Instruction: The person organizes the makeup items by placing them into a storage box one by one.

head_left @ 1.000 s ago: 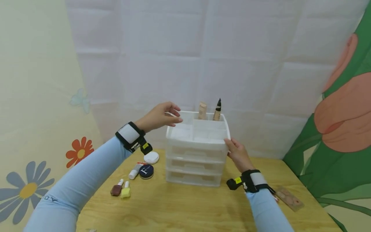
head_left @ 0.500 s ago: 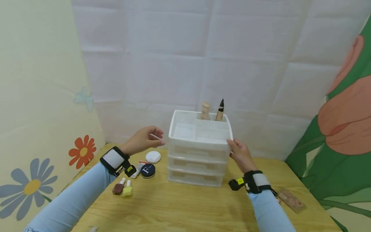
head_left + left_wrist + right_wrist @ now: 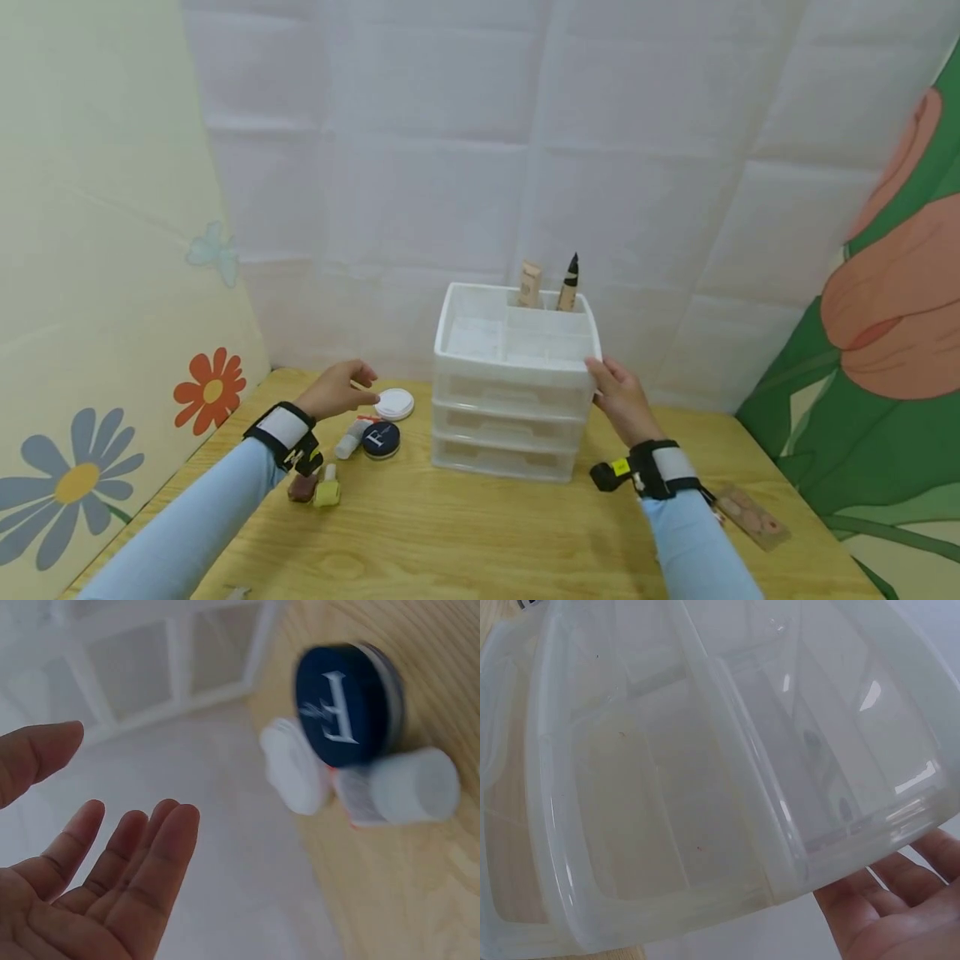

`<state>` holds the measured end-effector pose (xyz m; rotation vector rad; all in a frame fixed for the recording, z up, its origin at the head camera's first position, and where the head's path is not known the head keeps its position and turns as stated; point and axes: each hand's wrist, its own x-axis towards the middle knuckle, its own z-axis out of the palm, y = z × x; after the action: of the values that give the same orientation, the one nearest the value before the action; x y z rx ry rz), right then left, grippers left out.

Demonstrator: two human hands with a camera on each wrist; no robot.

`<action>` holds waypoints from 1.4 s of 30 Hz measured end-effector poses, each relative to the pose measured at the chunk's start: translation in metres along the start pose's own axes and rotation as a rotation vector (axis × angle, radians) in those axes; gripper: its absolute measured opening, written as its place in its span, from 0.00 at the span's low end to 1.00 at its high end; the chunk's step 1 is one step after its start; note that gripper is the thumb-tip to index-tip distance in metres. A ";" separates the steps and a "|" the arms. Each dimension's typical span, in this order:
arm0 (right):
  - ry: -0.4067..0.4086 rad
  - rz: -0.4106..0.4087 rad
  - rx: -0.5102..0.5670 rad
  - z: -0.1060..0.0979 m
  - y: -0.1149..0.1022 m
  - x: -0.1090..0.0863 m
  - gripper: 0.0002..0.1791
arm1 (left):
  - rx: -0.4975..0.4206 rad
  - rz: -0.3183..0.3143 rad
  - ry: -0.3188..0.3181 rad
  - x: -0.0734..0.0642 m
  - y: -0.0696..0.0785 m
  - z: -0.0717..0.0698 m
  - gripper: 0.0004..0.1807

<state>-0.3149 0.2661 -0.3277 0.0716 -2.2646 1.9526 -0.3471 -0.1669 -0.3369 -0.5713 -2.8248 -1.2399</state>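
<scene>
A white drawer organizer (image 3: 504, 417) with several clear drawers stands on the wooden table. My right hand (image 3: 621, 398) holds its front right top corner, thumb at the rim; in the right wrist view its fingers (image 3: 911, 881) lie along the organizer's side. A beige tube (image 3: 529, 285) and a black-capped beige tube (image 3: 568, 285) stand upright in the top tray's back compartments. My left hand (image 3: 339, 390) hovers with parted fingers beside a white round compact (image 3: 394, 404), nothing in its grasp. Close by are a dark blue round case (image 3: 341, 705) marked F and a white-capped bottle (image 3: 416, 787).
Two nail polish bottles, one yellow (image 3: 327, 492) and one dark red (image 3: 302, 488), sit at the left below my wrist. A flat palette (image 3: 752, 517) lies at the right beside my sleeve. A white cloth (image 3: 420, 183) hangs behind the table.
My left hand has moved from over the organizer's left top rim down and left to the cosmetics on the table. The right hand stays at the organizer's corner.
</scene>
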 end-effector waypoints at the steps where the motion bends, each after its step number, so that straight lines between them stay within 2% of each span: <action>1: -0.002 -0.003 -0.003 0.000 0.000 0.000 0.39 | 0.016 -0.023 0.001 0.002 -0.005 0.000 0.17; 4: -0.006 -0.014 -0.007 -0.001 -0.001 0.000 0.39 | 0.078 -0.088 0.000 0.008 -0.021 0.004 0.17; 7: -0.010 -0.018 -0.019 -0.001 -0.001 0.001 0.40 | 0.175 -0.122 -0.022 0.013 -0.033 0.006 0.19; 11: -0.015 -0.019 -0.026 -0.002 -0.001 0.001 0.40 | 0.256 -0.173 -0.057 0.015 -0.041 0.010 0.21; 17: -0.018 -0.012 -0.031 -0.001 -0.003 0.000 0.41 | 0.259 -0.284 -0.111 0.012 -0.037 0.014 0.23; 22: -0.009 -0.007 -0.026 -0.001 -0.002 -0.001 0.40 | 0.273 -0.343 -0.138 0.014 -0.046 0.019 0.23; 29: -0.002 -0.004 -0.045 -0.001 -0.002 -0.001 0.39 | 0.249 -0.368 -0.127 0.025 -0.066 0.027 0.25; 35: -0.002 0.010 -0.050 0.001 -0.004 -0.002 0.38 | 0.267 -0.376 -0.147 0.038 -0.080 0.033 0.27; 42: -0.010 0.012 -0.047 0.001 -0.004 -0.003 0.39 | 0.333 -0.392 -0.148 0.044 -0.075 0.035 0.26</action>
<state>-0.3117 0.2639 -0.3239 0.0625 -2.3211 1.9076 -0.4080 -0.1741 -0.4078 -0.1012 -3.2772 -0.7454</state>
